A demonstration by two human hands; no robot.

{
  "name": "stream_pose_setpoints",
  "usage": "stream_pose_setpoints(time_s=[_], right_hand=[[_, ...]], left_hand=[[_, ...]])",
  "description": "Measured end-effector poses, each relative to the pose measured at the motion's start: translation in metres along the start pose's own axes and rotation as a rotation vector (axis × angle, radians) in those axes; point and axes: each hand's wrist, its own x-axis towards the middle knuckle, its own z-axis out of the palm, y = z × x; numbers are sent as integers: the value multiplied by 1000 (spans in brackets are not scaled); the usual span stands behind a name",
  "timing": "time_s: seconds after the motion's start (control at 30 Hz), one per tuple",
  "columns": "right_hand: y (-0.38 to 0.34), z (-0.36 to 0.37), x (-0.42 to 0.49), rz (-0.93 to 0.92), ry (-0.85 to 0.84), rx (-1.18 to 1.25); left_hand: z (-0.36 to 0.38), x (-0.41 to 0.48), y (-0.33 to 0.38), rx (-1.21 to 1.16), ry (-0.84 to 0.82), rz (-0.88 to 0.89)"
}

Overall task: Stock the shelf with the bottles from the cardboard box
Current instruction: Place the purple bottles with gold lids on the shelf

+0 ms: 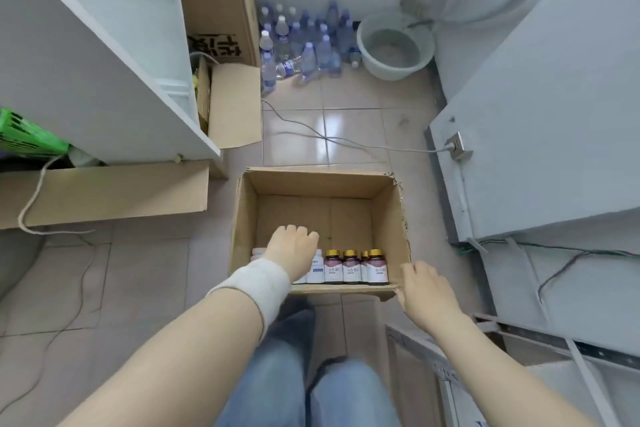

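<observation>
Left grip (292, 246), curled, hold unseen, over white plastic bottles (317, 269) in brown cardboard box (311, 184); relaxed, empty right grip (426, 291) should steady the rim.

1 head-worn view — looking steeply down, close over the cardboard box (318, 184).

Bottles (349, 269) in cardboard box (311, 184), along near wall

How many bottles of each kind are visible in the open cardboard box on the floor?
Gold-capped brown bottles: 4
White bottles: 2 in view, though the left hand covers part of that row and may hide more
Total: 6 visible
</observation>
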Motion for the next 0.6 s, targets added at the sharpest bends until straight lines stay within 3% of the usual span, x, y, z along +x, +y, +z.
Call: stream_pose_setpoints(time_s=[0.2,0.27,0.43,0.6], right_hand=[[-8,54,97,-57,-42,120],[-12,76,133,-78,-66,53],[-10,109,188,-116,-129,-396],[-2,121,208,-169,-133,-287]], left_hand=[[77,83,10,-177,-191,13],[105,115,13,-199,-211,4],[153,172,14,-210,-161,48],[175,196,17,-226,-242,45]])
